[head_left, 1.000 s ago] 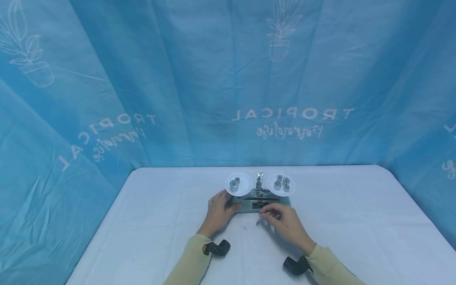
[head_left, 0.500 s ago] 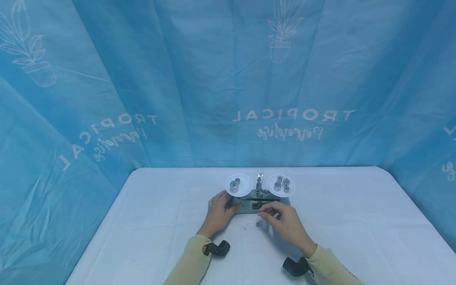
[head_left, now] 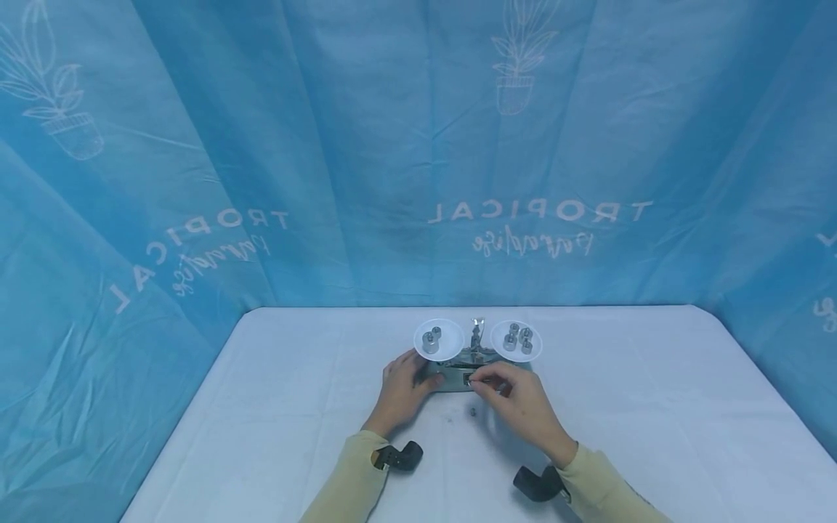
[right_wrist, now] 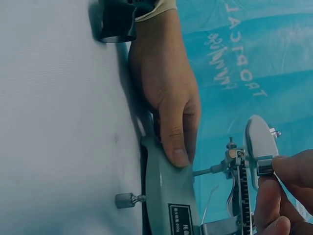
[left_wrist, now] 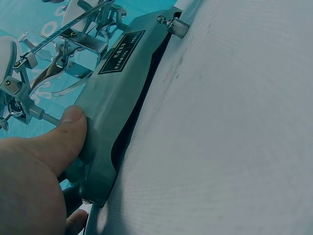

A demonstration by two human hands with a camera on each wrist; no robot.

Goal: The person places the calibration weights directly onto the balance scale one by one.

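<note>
A grey balance scale [head_left: 467, 374] stands on the white table [head_left: 294, 407], with a pointer [head_left: 477, 333] between its two white pans. The left pan [head_left: 450, 347] carries two metal weights and the right pan [head_left: 535, 350] several. My left hand [head_left: 405, 381] grips the left end of the base, thumb [left_wrist: 71, 125] on its front face [left_wrist: 122, 83]. My right hand [head_left: 476, 383] is at the middle of the base front and pinches a small metal weight [right_wrist: 265, 165] beside the beam [right_wrist: 242, 196]. Another small weight [head_left: 472, 411] lies on the table just in front of the base.
Black wrist mounts [head_left: 399, 455] [head_left: 538, 484] sit at both cuffs of the pale yellow sleeves. A blue printed curtain [head_left: 418, 181] closes off the table at the back and both sides. The table's left edge [head_left: 189, 407] drops away.
My right hand has moved a little away from me, from above the loose weight on the table up to the front of the scale. The left hand has stayed on the base.
</note>
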